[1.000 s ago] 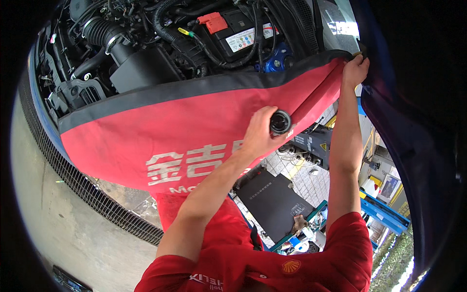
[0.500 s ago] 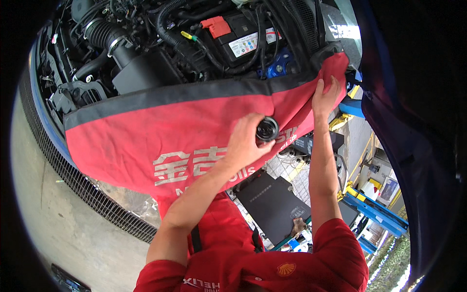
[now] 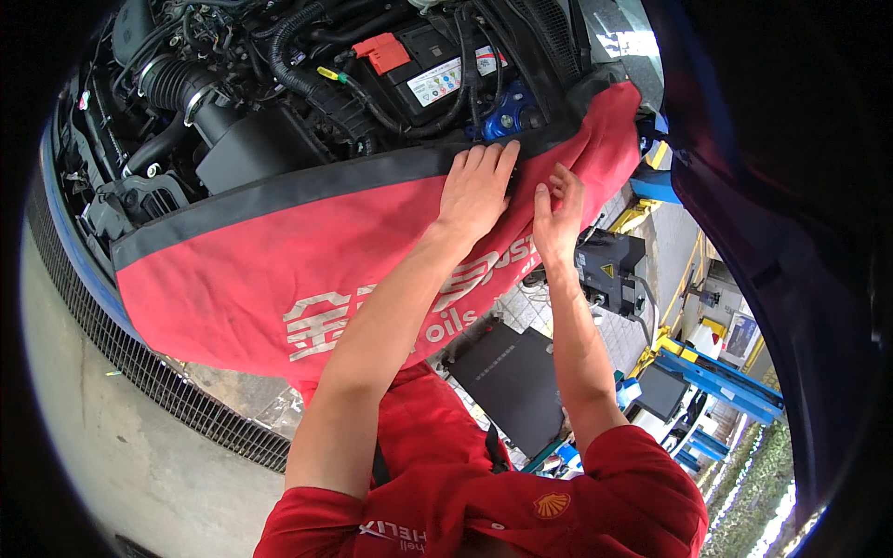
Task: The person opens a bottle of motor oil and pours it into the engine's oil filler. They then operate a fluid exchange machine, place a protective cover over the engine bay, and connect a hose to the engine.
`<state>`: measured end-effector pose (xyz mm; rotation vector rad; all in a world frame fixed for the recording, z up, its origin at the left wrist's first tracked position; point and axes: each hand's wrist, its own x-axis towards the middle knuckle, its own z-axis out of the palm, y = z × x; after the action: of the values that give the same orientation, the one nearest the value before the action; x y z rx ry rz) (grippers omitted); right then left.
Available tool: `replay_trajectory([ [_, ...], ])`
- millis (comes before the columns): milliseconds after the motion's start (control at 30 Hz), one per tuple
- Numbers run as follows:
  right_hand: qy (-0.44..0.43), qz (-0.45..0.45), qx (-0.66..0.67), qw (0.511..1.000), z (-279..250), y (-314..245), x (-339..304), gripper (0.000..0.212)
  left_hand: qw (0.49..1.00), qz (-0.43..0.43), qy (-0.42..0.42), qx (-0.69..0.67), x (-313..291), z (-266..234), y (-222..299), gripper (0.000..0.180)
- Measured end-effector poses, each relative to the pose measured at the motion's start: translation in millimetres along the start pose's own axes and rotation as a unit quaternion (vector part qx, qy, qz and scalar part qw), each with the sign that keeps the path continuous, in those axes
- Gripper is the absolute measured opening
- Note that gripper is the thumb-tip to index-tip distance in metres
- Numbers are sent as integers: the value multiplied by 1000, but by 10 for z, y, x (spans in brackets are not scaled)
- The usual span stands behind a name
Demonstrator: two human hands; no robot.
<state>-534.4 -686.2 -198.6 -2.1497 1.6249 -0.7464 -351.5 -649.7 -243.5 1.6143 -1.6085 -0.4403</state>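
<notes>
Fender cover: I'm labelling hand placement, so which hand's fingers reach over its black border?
The left hand: its fingers lie across the black border, whereas the right hand is lower in the view, over the red fabric.

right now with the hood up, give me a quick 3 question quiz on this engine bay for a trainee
1. True or false: the fingertips of the left hand lie over the black border of the red fender cover.

2. What colour is the plastic cap on the car battery?
a) green
b) red
c) white

3. Fill in: in the picture, the corrugated air intake hose lies to the ____ of the car battery.

Key: 1. True; 2. b; 3. left
</notes>
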Motion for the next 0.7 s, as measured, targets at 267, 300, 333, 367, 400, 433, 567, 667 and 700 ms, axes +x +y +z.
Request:
replay_trajectory([
  [267, -37, -18, -57, 998, -124, 125, -177, 50, 997, -54, -45, 41, 71, 153, 58, 99],
  [300, -41, -25, -73, 996, -158, 114, -201, 50, 995, -66, -65, 29, 81, 129, 92, 102],
  [333, -40, -32, -64, 997, -137, 91, -216, 49, 995, -70, -67, 27, 67, 76, 64, 103],
  [367, -30, -55, -52, 997, -141, 170, -244, 50, 992, -86, -91, -7, 62, 11, 81, 104],
  [400, -17, -73, -50, 996, -134, 182, -237, 49, 995, -82, -54, -4, 6, -56, 102, 104],
  [433, -10, -87, -52, 995, -157, 201, -296, 49, 996, -82, -22, -8, -118, -99, 138, 104],
  [567, -12, -18, -32, 999, -308, 153, -588, 37, 998, -51, 41, -14, -753, -290, 34, 83],
  [667, 0, 79, -3, 997, -406, 302, -970, 34, 995, -82, 50, 10, -1332, -536, -135, 77],
  [700, -14, 170, 26, 985, -466, 232, -1121, 39, 994, -92, 50, 15, -1541, -612, -209, 77],
])
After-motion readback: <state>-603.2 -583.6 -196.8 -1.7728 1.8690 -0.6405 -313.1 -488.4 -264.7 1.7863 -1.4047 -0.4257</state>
